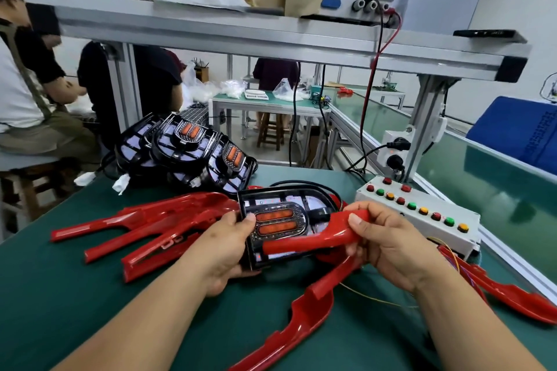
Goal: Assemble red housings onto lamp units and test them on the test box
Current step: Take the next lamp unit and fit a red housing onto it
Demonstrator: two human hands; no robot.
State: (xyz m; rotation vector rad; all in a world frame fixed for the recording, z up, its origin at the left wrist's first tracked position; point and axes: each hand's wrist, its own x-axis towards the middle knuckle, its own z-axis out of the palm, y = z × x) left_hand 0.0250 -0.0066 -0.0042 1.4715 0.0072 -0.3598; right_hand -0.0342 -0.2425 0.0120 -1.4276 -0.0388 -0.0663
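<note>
At centre frame, a worker held a red housing (pixel 313 241) against a lamp unit (pixel 280 208) above a green mat (pixel 60 286).

The left hand (pixel 223 250) curled round the lamp unit's left edge, thumb on its face; the right hand (pixel 388 244) pinched the housing at its bend, thumb on top. The housing's upper arm ran leftward from that grip across the unit's lower face, so the seating push appeared to belong to the right hand. The test box (pixel 422 214) sat just right of that hand, at the mat's edge. At left lay loose housings (pixel 144 226), behind them stacked lamp units (pixel 193 153), with other workers (pixel 27 93) seated beyond.
</note>
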